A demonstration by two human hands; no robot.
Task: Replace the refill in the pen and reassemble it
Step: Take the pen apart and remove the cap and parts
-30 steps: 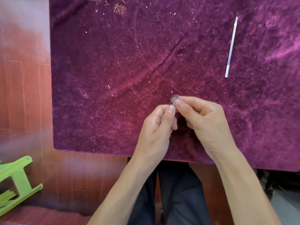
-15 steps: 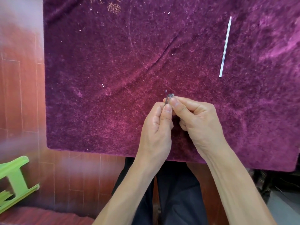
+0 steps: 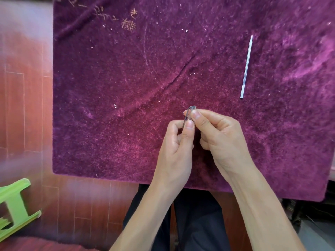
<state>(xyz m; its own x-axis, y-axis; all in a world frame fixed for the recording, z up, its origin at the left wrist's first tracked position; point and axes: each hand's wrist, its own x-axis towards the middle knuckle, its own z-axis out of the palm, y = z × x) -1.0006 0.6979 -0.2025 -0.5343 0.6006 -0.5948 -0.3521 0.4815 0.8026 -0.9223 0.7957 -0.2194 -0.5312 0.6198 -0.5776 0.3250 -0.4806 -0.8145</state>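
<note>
Both hands pinch a small clear pen part above the near middle of the purple cloth. My left hand holds its lower end between thumb and forefinger. My right hand grips its upper end with thumb and fingertips. Most of the part is hidden by my fingers; only a short clear piece shows. A thin white refill lies loose on the cloth at the far right, its tip pointing away from me.
The purple velvet cloth covers the table, with a crease running across its middle and light specks scattered on it. To the left is reddish wood floor, with a green plastic stool at the lower left. My dark trousers show below the table edge.
The hands stay together on the clear part, and slightly more of it shows between the fingertips. The thin wire-like tip seen above it earlier is no longer visible. The refill has not moved.
</note>
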